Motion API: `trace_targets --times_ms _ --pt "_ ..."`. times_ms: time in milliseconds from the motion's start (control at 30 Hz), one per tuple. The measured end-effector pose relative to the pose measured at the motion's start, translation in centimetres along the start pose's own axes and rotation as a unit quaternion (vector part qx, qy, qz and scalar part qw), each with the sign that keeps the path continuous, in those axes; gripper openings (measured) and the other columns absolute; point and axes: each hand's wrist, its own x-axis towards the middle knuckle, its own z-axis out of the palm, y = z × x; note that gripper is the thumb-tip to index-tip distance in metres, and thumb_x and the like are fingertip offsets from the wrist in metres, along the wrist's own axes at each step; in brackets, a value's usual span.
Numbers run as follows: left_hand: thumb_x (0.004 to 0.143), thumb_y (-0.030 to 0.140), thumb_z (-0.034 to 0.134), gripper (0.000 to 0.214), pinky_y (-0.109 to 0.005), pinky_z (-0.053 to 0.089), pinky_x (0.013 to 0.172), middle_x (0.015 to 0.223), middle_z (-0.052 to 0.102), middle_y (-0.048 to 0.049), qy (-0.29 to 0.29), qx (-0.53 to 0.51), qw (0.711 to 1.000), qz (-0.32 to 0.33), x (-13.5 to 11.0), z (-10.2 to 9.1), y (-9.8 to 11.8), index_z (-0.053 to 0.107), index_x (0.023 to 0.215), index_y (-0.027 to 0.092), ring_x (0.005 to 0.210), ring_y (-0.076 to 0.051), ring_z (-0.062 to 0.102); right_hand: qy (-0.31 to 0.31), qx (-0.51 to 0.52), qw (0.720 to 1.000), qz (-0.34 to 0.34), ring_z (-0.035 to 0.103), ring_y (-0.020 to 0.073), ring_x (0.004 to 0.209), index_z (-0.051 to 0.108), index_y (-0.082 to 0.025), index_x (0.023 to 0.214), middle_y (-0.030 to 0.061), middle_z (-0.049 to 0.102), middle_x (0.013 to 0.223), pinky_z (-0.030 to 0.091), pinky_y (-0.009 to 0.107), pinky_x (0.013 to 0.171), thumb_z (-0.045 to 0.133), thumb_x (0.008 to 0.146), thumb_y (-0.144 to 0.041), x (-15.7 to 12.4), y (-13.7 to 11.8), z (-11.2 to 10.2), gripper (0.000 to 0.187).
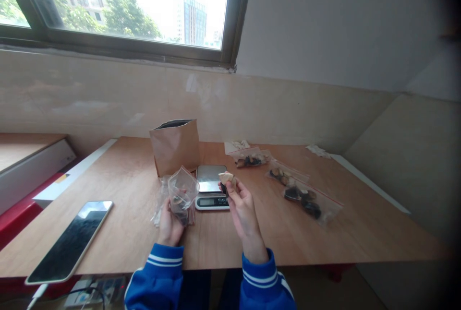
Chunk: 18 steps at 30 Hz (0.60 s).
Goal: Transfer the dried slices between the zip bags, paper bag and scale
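Note:
My left hand is closed around a clear zip bag whose mouth stands open at the top; some dark pieces lie in its bottom. Between the thumb and fingers of my right hand are a pale, flat dried slice and a dark piece just beneath it; their exact kind I cannot make out. Behind both hands sits a small digital scale with a bare metal plate, its display partly covered by my right hand. A brown paper pouch stands upright with its top open, behind the bag.
Filled zip bags lie to the right on the wooden table. More clear plastic bags lie beside my left hand. A charging phone rests near the front left edge. White scraps lie along the back.

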Motion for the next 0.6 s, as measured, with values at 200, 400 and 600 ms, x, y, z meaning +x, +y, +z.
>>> trace_targets --times_ms 200,400,600 --pt "0.088 0.02 0.044 0.025 -0.025 0.054 0.058 0.096 0.07 -0.0075 -0.002 0.001 1.0 -0.002 0.1 -0.4 -0.1 0.062 0.103 0.012 0.071 -0.015 0.065 -0.118 -0.149 0.962 -0.196 0.061 0.0163 0.094 0.065 -0.018 0.103 0.0049 0.068 0.102 0.048 0.027 0.086 0.066 0.078 -0.034 7.2 -3.5 6.7 0.03" --pt "0.087 0.019 0.044 0.022 -0.024 0.053 0.06 0.096 0.07 -0.0036 0.005 0.014 1.0 -0.016 -0.2 -0.2 0.1 0.063 0.096 0.016 0.07 -0.013 0.063 -0.211 -0.346 0.841 -0.357 0.056 0.0128 0.107 0.064 -0.018 0.102 0.0031 0.063 0.112 0.041 0.023 0.095 0.049 0.088 -0.023 14.4 -4.0 13.6 0.021" --pt "0.086 0.019 0.044 0.021 -0.025 0.053 0.063 0.098 0.07 -0.0031 -0.002 0.029 0.999 -0.012 -0.2 -0.4 0.1 0.064 0.092 0.017 0.071 -0.013 0.062 -0.292 -0.485 0.752 -0.338 0.054 0.0126 0.105 0.063 -0.014 0.097 0.0058 0.061 0.108 0.038 0.021 0.092 0.038 0.088 -0.01 17.4 -1.0 14.5 0.027"
